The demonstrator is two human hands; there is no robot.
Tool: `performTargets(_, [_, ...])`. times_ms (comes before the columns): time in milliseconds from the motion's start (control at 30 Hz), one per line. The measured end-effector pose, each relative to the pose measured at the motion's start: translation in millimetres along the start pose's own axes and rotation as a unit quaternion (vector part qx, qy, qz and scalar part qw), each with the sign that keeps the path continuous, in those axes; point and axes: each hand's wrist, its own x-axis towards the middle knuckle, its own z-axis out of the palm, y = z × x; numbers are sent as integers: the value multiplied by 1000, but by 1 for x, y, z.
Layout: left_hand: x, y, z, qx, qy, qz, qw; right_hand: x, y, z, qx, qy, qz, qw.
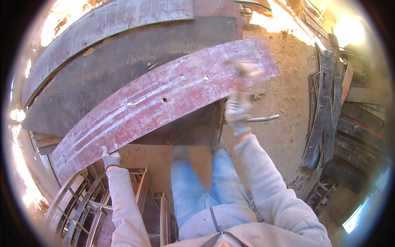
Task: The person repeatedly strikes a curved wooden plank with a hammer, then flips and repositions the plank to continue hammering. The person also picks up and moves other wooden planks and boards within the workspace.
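Observation:
A long reddish board, scuffed with white streaks and pierced by several small holes, lies slanted in front of me. It rests across darker boards. My left hand, in a grey-white glove, grips the board's near edge toward its left end, one digit showing on top and the others hidden below. My right hand, gloved too, is closed round the handle of a hammer. Motion smears the hammer; its head is over the board's right end, and I cannot tell whether it touches.
Large dark boards are stacked on the far side. Slatted frames stand at lower left. A metal rod sticks out beyond my right hand. Dark planks lean in a pile at right, on dusty ground.

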Motion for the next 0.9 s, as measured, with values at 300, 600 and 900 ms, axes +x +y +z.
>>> performTargets(300, [-11, -21, -30, 81, 19, 24, 996, 13, -3, -31, 302, 68, 35, 950])
performTargets(600, [-22, -32, -32, 88, -69, 49, 993, 48, 4, -33, -14, -82, 125, 989])
performTargets(900, [-43, -24, -9, 41, -17, -38, 998, 11, -13, -5, -223, -99, 242, 939])
